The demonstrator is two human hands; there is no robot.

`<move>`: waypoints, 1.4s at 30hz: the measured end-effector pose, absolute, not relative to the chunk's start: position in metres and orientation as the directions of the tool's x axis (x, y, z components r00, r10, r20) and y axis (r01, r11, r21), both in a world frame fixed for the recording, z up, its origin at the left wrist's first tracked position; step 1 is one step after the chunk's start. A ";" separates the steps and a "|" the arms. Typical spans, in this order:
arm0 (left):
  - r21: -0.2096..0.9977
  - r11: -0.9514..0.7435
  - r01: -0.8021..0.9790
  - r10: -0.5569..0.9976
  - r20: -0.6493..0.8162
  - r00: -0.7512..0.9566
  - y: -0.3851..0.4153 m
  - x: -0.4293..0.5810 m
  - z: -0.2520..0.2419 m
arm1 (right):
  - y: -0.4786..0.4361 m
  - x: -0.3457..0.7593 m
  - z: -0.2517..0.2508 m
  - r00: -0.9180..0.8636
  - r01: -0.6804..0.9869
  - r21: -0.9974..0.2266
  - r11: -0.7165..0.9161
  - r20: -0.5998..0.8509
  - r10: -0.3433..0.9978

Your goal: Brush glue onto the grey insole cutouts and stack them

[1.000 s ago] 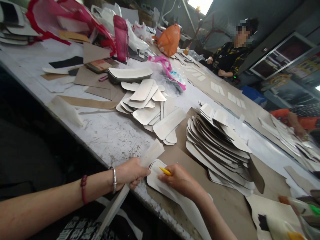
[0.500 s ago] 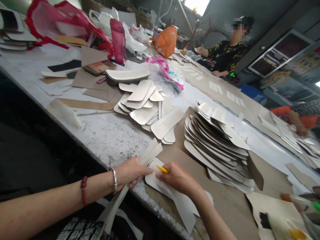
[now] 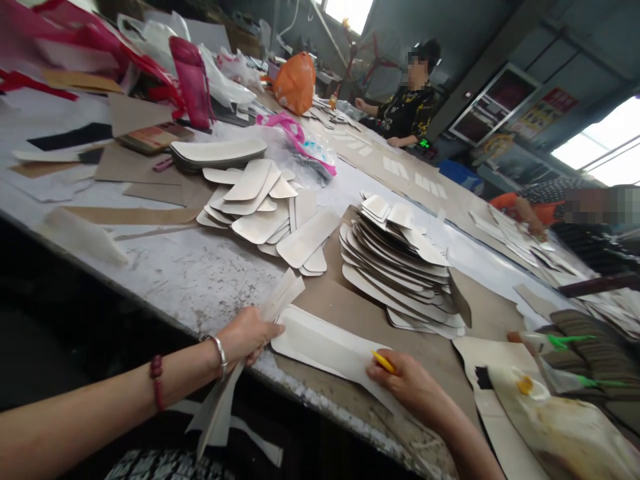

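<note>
Left grip [image 3: 253, 331] clamped on pale strips [image 3: 283, 293], right grip [image 3: 407, 377] closed around yellow tool [image 3: 383, 361]

Strips stick out above the left grip and hang below it past the near edge of the counter [image 3: 165, 270], its thumb at the left end of a long pale panel [image 3: 320, 347]. That panel lies on the counter between the two grips, along the near edge. Over its right-hand part, the right grip pinches the yellow tool, tip pointing up and left; what kind of tool cannot be told. Just beyond, a fanned stack of pale pieces [image 3: 395, 273] rests on a brown sheet [image 3: 325, 293], with a loose pile of pale pieces [image 3: 270, 207] to its left. Farther back sit an orange bag [image 3: 296, 83] and, well apart, a person in a dark patterned top [image 3: 407, 110]
</note>
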State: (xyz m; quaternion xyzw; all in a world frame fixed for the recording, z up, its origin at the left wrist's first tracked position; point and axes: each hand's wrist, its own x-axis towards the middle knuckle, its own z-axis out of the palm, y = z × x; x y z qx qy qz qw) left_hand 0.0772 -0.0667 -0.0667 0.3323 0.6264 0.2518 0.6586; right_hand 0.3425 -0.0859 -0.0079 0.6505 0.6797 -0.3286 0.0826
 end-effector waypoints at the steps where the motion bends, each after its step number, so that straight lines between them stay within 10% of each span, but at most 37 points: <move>1: 0.755 0.649 0.095 0.751 -0.655 0.079 -0.067 0.077 -0.064 | -0.092 0.351 -0.010 -0.105 0.944 -0.319 -0.079 -0.521 0.847; 12: 0.801 0.567 0.193 0.796 -0.593 0.123 -0.068 0.076 -0.071 | -0.092 0.346 -0.017 0.091 0.994 -0.024 -0.111 -0.419 0.903; 42: 0.782 0.571 0.249 0.788 -0.607 0.100 -0.071 0.075 -0.075 | -0.088 0.351 -0.023 0.070 0.997 0.021 -0.068 -0.423 0.903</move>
